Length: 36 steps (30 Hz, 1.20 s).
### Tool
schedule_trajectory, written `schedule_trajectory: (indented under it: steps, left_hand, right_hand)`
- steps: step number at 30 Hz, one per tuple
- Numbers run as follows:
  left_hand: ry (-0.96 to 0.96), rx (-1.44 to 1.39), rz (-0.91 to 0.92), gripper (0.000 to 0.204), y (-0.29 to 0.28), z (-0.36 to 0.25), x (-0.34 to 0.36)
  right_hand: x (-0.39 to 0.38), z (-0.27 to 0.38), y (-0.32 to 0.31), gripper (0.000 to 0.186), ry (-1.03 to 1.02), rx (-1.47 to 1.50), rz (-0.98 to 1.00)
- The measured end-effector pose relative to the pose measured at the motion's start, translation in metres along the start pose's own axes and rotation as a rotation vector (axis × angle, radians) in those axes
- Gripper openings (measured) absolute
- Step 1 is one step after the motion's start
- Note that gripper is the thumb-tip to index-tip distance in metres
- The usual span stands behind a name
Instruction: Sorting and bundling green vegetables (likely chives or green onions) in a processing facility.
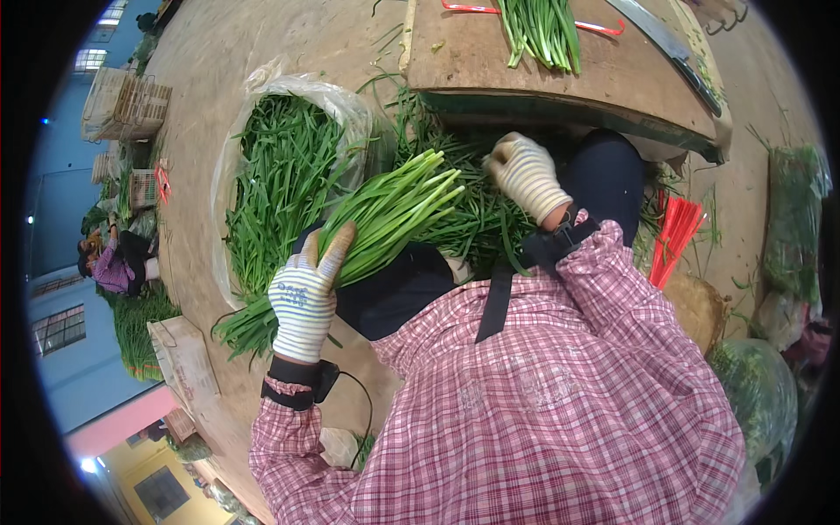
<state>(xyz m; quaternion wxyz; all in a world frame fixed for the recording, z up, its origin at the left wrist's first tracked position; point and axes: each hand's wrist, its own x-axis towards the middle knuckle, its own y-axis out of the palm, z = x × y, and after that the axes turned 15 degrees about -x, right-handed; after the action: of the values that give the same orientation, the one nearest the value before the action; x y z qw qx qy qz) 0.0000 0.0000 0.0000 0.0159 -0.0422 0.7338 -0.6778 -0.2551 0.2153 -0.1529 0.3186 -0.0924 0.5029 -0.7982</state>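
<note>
My left hand, in a striped glove, is closed round a bunch of green chives. The pale stem ends point up and to the right, and the leaf tips hang out below the hand. My right hand, gloved too, is raised to the right of the stems and apart from them. Its fingers are curled together, and whatever they may hold is too small to tell. To the left of the bunch, a clear plastic bag is packed with more chives. Loose green leaves lie beneath my right hand.
A low wooden bench stands ahead, bearing chives over a red tie strip and a long knife. Red strips are at my right. Farther left are stacked crates and another person.
</note>
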Motion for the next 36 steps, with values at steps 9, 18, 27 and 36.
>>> schedule_trajectory:
  steps: [9, 18, 27, 36]
  left_hand:
    - [-0.066, -0.441, -0.050, 0.082, -0.011, 0.005, -0.007]
    - [-1.071, -1.767, 0.189, 0.052, -0.023, -0.021, -0.014]
    - [-1.118, -1.988, 0.181, 0.063, -0.003, -0.020, -0.029]
    - [-1.180, -2.251, 0.177, 0.065, 0.018, -0.013, -0.039]
  right_hand:
    - [0.023, 0.017, -0.029, 0.029, -0.032, 0.915, 0.196]
    - [0.008, -0.004, -0.033, 0.028, 0.015, 0.449, -0.013]
    - [0.000, 0.041, -0.024, 0.014, -0.058, 1.106, -0.081]
    - [-0.015, 0.084, -0.016, 0.057, -0.294, -0.196, 0.100]
